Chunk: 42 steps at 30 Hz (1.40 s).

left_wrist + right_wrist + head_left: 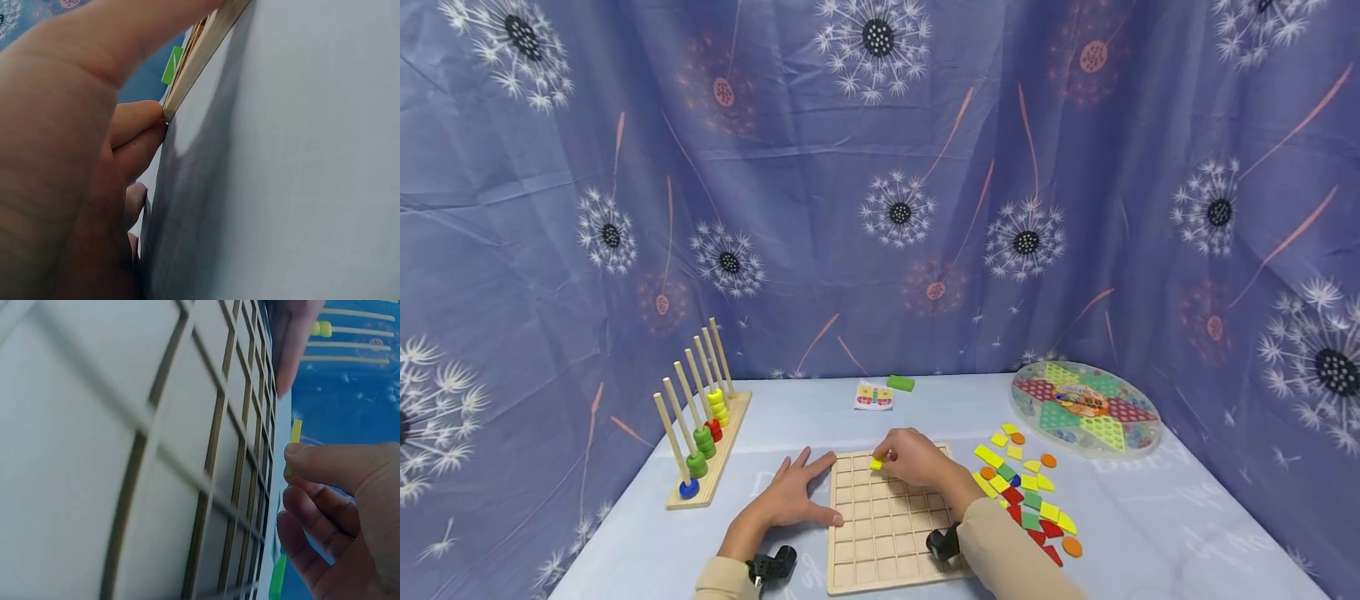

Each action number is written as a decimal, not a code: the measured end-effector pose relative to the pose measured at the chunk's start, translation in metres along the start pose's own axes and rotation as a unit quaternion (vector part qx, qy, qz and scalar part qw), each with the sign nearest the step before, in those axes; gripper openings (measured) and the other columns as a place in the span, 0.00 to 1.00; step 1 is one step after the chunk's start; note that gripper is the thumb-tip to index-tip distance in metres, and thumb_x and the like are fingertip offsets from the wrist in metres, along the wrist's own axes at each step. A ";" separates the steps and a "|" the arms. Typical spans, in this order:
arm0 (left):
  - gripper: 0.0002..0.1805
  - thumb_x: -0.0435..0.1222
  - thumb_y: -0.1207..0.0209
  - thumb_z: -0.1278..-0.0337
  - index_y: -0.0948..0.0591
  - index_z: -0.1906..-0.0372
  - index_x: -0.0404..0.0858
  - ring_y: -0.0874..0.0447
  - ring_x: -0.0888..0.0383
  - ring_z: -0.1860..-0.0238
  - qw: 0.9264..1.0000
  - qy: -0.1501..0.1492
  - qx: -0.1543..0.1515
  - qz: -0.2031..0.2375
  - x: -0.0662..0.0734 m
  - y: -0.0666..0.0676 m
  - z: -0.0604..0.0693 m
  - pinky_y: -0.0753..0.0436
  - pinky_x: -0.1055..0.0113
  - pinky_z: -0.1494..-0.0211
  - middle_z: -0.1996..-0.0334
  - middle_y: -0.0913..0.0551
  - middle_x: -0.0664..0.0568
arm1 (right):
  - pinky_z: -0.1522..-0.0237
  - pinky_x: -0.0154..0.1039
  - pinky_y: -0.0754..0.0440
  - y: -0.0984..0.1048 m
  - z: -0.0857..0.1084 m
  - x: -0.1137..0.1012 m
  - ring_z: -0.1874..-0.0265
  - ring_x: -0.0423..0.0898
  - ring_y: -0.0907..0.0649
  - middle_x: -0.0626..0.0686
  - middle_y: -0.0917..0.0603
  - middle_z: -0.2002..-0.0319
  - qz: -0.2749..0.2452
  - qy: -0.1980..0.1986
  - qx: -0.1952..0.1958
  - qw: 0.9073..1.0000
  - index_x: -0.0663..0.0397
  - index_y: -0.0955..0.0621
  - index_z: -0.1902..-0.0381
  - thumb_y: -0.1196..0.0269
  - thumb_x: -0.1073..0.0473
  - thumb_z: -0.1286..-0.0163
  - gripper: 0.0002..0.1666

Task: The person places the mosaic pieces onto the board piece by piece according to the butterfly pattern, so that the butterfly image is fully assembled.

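Observation:
A wooden grid board (865, 552) with many square compartments lies flat on the table. My right hand (916, 458) is over its far part, pinching a thin yellow piece (296, 429) between thumb and fingers. In the right wrist view that piece stands on edge, just off the grid's surface. At the board's left side, my left hand (792, 495) spreads its fingers, with the thumb and a fingertip touching the frame, as the left wrist view shows. Loose flat pieces (1031, 500) in yellow, red, green and orange are scattered to the right of the board.
On the left stands a wooden peg rack (730, 433) with coloured rings. Behind the board lie a pattern card (874, 397) and a green block (900, 383). A round star-patterned game board (1086, 408) sits at the back right, near the curtain (820, 250).

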<state>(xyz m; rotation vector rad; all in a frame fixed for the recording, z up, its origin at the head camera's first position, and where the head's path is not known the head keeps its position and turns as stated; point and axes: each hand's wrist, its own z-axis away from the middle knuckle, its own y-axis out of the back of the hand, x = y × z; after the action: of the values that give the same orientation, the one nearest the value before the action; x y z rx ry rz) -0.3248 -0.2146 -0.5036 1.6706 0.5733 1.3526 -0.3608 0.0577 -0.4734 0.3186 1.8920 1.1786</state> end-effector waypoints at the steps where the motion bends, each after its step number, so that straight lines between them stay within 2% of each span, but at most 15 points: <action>1: 0.61 0.69 0.30 0.77 0.34 0.28 0.50 0.61 0.28 0.30 1.000 -0.001 0.002 0.003 0.000 0.000 0.000 0.54 0.30 0.34 0.28 0.46 0.34 | 0.62 0.33 0.21 -0.002 -0.003 -0.002 0.66 0.35 0.22 0.44 0.18 0.59 0.001 -0.002 0.002 1.000 0.51 0.13 0.53 0.35 0.65 0.39 0.15; 9: 0.60 0.67 0.29 0.76 0.34 0.28 0.50 0.61 0.28 0.30 1.000 0.001 0.003 0.006 0.001 0.002 0.001 0.54 0.29 0.35 0.28 0.44 0.35 | 0.63 0.30 0.21 -0.023 -0.019 -0.022 0.66 0.34 0.22 0.43 0.18 0.61 0.013 0.008 -0.005 1.000 0.51 0.12 0.55 0.33 0.65 0.40 0.14; 15: 0.60 0.67 0.30 0.73 0.35 0.28 0.48 0.59 0.36 0.27 1.000 -0.017 -0.005 0.007 0.001 0.003 -0.002 0.59 0.34 0.32 0.29 0.41 0.41 | 0.64 0.28 0.23 -0.031 -0.027 -0.026 0.70 0.32 0.23 0.39 0.18 0.63 0.048 0.014 0.006 0.999 0.47 0.12 0.57 0.32 0.65 0.42 0.15; 20: 0.60 0.67 0.30 0.73 0.36 0.27 0.48 0.59 0.37 0.27 1.000 -0.025 -0.006 0.006 -0.001 0.003 -0.004 0.60 0.33 0.32 0.29 0.40 0.44 | 0.66 0.27 0.23 -0.035 -0.030 -0.030 0.71 0.31 0.24 0.38 0.17 0.64 0.060 0.034 0.014 0.998 0.46 0.11 0.60 0.31 0.65 0.43 0.13; 26: 0.60 0.67 0.29 0.73 0.35 0.28 0.47 0.59 0.38 0.27 1.000 -0.023 -0.007 0.005 -0.001 0.002 -0.002 0.60 0.34 0.32 0.29 0.38 0.46 | 0.66 0.28 0.24 -0.038 -0.030 -0.033 0.71 0.31 0.24 0.38 0.19 0.65 0.063 0.026 0.011 0.998 0.46 0.11 0.62 0.30 0.62 0.43 0.11; 30: 0.60 0.66 0.29 0.73 0.35 0.28 0.47 0.58 0.37 0.27 1.000 -0.024 -0.005 0.005 0.001 0.003 -0.002 0.60 0.33 0.32 0.29 0.39 0.45 | 0.63 0.29 0.23 -0.039 -0.030 -0.031 0.67 0.33 0.24 0.38 0.20 0.64 0.054 0.016 0.003 0.998 0.44 0.11 0.61 0.30 0.60 0.41 0.10; 36: 0.60 0.66 0.29 0.73 0.35 0.28 0.46 0.58 0.37 0.27 1.000 -0.025 -0.008 0.005 0.000 0.003 -0.002 0.61 0.34 0.31 0.29 0.38 0.45 | 0.57 0.30 0.23 -0.041 -0.031 -0.028 0.64 0.33 0.22 0.37 0.20 0.65 0.048 0.026 0.007 0.998 0.43 0.10 0.60 0.31 0.62 0.42 0.12; 42: 0.60 0.66 0.28 0.75 0.34 0.28 0.47 0.59 0.35 0.27 1.000 -0.017 -0.001 0.008 0.002 0.003 0.000 0.59 0.32 0.33 0.29 0.39 0.42 | 0.64 0.28 0.23 -0.040 -0.030 -0.030 0.69 0.33 0.25 0.39 0.20 0.68 0.045 0.019 0.006 0.999 0.45 0.10 0.61 0.32 0.64 0.44 0.13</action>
<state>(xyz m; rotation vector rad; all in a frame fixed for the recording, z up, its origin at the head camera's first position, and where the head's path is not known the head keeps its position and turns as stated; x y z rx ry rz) -0.3250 -0.2144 -0.5003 1.6976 0.5393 1.3336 -0.3576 0.0007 -0.4847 0.3951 1.9366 1.2410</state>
